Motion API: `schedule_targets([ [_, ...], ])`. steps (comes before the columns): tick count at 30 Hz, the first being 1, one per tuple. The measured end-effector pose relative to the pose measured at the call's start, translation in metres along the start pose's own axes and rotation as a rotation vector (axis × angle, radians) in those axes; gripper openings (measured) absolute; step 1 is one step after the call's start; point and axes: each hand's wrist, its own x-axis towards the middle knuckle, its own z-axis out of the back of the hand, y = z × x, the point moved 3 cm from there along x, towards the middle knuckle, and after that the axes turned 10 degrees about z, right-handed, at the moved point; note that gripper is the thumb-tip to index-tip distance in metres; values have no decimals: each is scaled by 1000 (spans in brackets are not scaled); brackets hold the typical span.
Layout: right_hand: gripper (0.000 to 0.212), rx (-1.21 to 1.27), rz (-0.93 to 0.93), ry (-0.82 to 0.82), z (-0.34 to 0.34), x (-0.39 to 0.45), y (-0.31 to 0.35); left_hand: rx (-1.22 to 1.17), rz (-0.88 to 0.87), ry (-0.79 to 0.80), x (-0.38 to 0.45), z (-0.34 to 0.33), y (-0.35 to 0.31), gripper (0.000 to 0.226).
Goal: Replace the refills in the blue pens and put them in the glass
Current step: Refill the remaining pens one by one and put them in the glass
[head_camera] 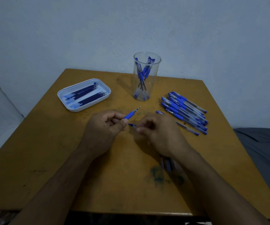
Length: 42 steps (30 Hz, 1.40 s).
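I had the left hand [106, 125] curled around a blue pen [130, 114], pinching it just behind the rubber grip with the tip pointing up and away toward the glass [145, 78]. The right hand [159, 133] sat close beside it over the desk [50, 151], its fingers curled on a small blue piece [132, 125] that I took for a cap or pen end; the blur kept me from telling which. The two hands were near each other but not touching.

The glass stood upright at the far middle of the desk with several pens already in it. A white tray [69, 108] of dark refills [85, 95] lay to its left, and a pile of pens [185, 109] lay to its right, so much work seemed left.

I judged the pen light and stiff, its clear barrel slick, so the rubber grip was the surest hold. A refill would be thin and easily bent, better held near its tip while sliding it in.
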Motion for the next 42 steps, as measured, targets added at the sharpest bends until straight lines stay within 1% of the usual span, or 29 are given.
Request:
schedule_targets([
  [2,5,314,-77,-232,10,-1,-6,-3,14,26,-1,-1,-1,4],
  [3,3,458,-111,-298,14,-2,-7,-1,20,42,-2,-2,-2,5],
  [5,5,630,-124,-351,19,-1,-9,9,22,68,-3,-4,-3,6],
  [7,7,691,-100,-337,21,0,-10,13,25,86,-2,-6,-3,7],
  [12,9,647,-65,-281,21,2,-12,30,20,87,-1,-6,-1,8],
  [20,6,570,-57,-199,17,3,-13,29,5,113,-2,-5,-1,9],
  [26,5,588,-82,-157,18,3,-12,54,-6,133,-2,-5,1,10],
  [27,9,583,-91,-158,18,3,-12,51,-12,131,-2,-5,1,9],
  [30,43,481,-85,-166,18,3,-11,31,-17,117,-2,-5,0,9],
  [31,48,459,-79,-165,19,2,-11,26,-12,111,-2,-5,0,9],
  [32,46,466,-71,-170,19,2,-11,21,-7,108,-2,-5,0,9],
  [35,14,550,-39,-153,21,2,-12,19,-1,110,-2,-6,0,9],
  [38,7,482,-25,-129,20,3,-12,30,-6,116,-2,-6,0,10],
  [39,17,445,-32,-142,19,3,-11,31,-11,115,-2,-6,0,10],
  [41,45,372,-51,-172,18,5,-12,21,-22,104,-3,-6,0,10],
  [42,49,357,-54,-183,18,5,-13,16,-22,99,-3,-5,-1,10],
])
